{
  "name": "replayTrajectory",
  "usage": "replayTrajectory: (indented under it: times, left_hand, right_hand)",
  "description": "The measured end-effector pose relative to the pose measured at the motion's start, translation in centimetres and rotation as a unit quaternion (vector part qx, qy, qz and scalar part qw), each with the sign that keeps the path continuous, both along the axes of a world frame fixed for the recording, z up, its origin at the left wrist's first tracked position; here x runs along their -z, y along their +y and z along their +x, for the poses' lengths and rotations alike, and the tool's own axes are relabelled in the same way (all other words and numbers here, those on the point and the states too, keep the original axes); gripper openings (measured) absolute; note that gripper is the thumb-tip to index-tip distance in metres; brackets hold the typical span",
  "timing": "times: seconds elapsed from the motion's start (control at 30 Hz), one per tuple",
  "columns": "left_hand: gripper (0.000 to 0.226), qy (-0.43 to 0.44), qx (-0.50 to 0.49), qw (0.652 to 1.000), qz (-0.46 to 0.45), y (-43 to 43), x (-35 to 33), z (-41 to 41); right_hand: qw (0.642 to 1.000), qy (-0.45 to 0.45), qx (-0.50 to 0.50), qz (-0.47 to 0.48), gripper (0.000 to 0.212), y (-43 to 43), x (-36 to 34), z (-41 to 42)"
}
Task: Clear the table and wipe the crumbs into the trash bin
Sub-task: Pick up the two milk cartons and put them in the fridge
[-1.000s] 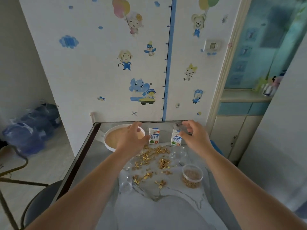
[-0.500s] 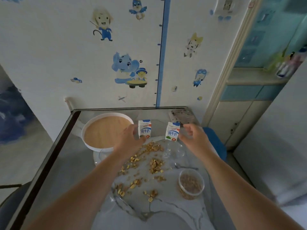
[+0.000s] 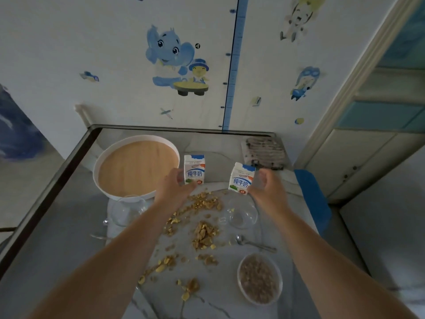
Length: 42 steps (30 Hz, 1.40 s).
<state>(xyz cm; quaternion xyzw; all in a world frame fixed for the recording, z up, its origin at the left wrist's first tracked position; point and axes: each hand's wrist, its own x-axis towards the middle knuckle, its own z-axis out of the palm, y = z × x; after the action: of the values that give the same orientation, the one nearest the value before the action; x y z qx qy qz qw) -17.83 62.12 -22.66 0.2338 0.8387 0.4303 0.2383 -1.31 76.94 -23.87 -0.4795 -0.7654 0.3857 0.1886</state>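
Two small white-and-blue milk cartons stand at the far side of the marble table (image 3: 69, 238). My left hand (image 3: 173, 188) grips the left carton (image 3: 195, 168) from its left side, thumb along its lower front; that carton stands upright. The right carton (image 3: 241, 178) leans to the left, and my right hand (image 3: 268, 188) curls its fingers round its right side. Yellow-brown crumbs (image 3: 204, 232) lie scattered over the middle of the table between my forearms. No trash bin is in view.
A round white tray (image 3: 108, 157) with a wooden bottom sits at the far left. Two clear glass bowls (image 3: 127, 211) (image 3: 241, 216), a spoon (image 3: 254, 244) and a plastic tub of cereal (image 3: 259, 278) stand around the crumbs. A dark patterned cloth (image 3: 264, 154) lies at the far right corner.
The view has tipped down and closer to the table. Both hands moved forward onto the milk cartons and took hold of them; the right carton now tilts.
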Motion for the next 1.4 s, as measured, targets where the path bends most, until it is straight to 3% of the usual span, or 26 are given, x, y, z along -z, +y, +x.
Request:
replayTrajectory:
  times: [0.2, 0.43, 0.67, 1.07, 1.27, 1.4]
  left_hand:
    - [0.060, -0.040, -0.053, 0.998, -0.008, 3.5, 3.1, -3.4]
    - [0.071, -0.104, -0.083, 0.991, -0.005, 6.6, 7.0, -7.0]
    - [0.072, -0.126, -0.062, 0.990, 0.030, 8.3, 9.6, -8.3]
    - [0.039, -0.150, 0.000, 0.986, 0.075, 9.4, 11.9, -9.8]
    - [0.031, -0.190, 0.018, 0.975, 0.117, 9.4, 10.4, -7.9]
    - [0.039, -0.196, 0.008, 0.969, 0.151, 8.5, 7.0, -6.7]
  right_hand:
    - [0.999, 0.004, 0.038, -0.023, 0.066, 3.4, 3.4, -1.4]
    - [0.996, -0.007, 0.065, -0.055, 0.069, 6.2, 7.7, -2.9]
    - [0.990, 0.029, 0.075, -0.117, 0.075, 8.4, 11.0, -4.5]
    - [0.969, 0.150, -0.001, -0.197, 0.040, 9.7, 12.5, -4.8]
    - [0.943, 0.242, 0.031, -0.227, 0.033, 8.8, 11.5, -4.4]
    - [0.940, 0.265, 0.033, -0.210, 0.032, 8.2, 8.1, -3.6]
